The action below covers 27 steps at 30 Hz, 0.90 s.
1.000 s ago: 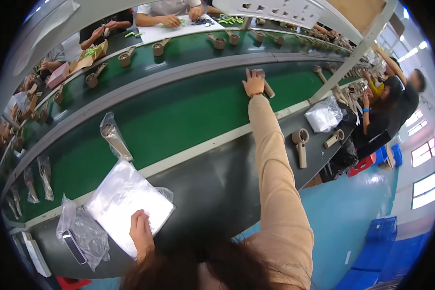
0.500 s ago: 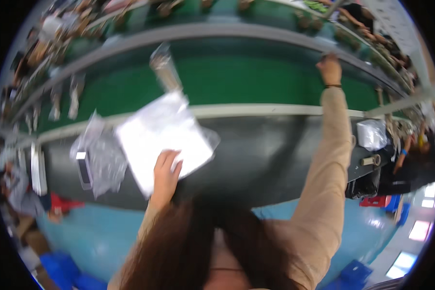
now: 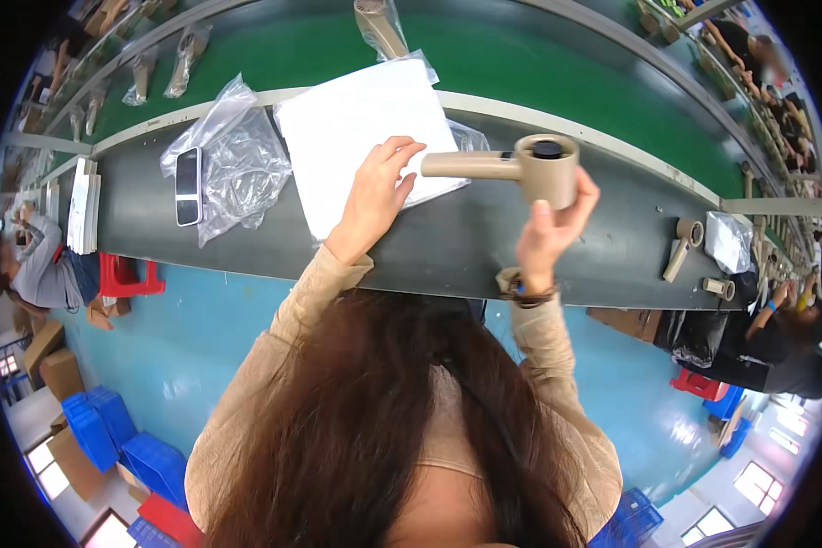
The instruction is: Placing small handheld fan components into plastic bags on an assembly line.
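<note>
My right hand [image 3: 557,224] is closed around the round head of a beige hair dryer [image 3: 548,173]. Its handle points left, toward my left hand [image 3: 379,196], and its dark round opening faces up. Over a stack of white sheets or sleeves [image 3: 338,128], my left hand rests with fingers stretched and thumb apart, its fingertips close to the handle's end. Whether the fingertips touch the handle or lift a white edge I cannot tell. Clear plastic bags [image 3: 247,164] lie left of the stack, beside a phone-like device [image 3: 188,186].
Beyond the dark worktable [image 3: 612,256] runs a green conveyor belt [image 3: 521,73] carrying bagged hair dryers [image 3: 381,26]. Two more beige dryers [image 3: 683,247] and a white plastic-wrapped pack [image 3: 729,239] lie at the table's right. Other people sit at both sides.
My right hand has come back from the far right of the belt, now holding a hair dryer over the table. My left hand stays at the white stack. The view has shifted.
</note>
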Available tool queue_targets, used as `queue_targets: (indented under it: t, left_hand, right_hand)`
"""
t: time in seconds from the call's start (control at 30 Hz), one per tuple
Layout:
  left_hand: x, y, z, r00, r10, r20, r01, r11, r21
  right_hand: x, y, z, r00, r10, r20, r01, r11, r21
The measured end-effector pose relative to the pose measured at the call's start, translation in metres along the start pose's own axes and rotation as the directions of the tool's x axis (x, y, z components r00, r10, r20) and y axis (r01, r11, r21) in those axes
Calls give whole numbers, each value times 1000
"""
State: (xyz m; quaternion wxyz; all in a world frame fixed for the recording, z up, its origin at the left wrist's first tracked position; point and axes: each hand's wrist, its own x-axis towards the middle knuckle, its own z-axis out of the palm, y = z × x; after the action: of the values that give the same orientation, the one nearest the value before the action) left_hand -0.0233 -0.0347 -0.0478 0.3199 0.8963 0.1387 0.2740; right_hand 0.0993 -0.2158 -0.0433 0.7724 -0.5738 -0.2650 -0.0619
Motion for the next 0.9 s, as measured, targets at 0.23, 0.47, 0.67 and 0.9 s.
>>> queue_targets:
  t: [0.23,0.47,0.67,0.9]
  left_hand:
    - [3,3,-20,993,-115,24,118,967,-225]
    - [11,5,-27,991,-102,90,124,946,-298]
    - [17,16,-31,988,-100,116,135,924,-357]
    - [23,26,-34,956,-24,293,203,778,-595]
  right_hand:
    - [-29,13,30,990,-138,-10,137,987,-80]
    - [-33,16,32,980,-198,29,200,976,-91]
    - [-36,16,24,969,-233,82,244,957,-157]
    - [-29,25,36,959,-254,125,270,953,-135]
